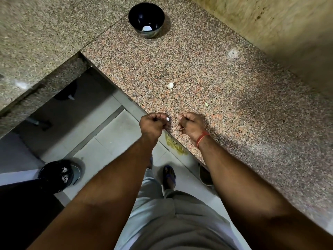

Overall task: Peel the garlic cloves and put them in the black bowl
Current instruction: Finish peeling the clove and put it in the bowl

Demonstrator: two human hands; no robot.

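My left hand pinches a small white garlic clove at its fingertips, just over the counter's front edge. My right hand, fingers curled, hovers a short way to the right of the clove; whether it holds any peel is hidden. A second garlic clove with its skin on lies on the granite counter beyond both hands. The black bowl stands at the far end of the counter with something white in its bottom.
A small pale scrap lies on the counter right of the hands. Yellowish peelings lie on the floor below the counter edge. A black-lined bin stands on the tiled floor at lower left. A wall rises along the right.
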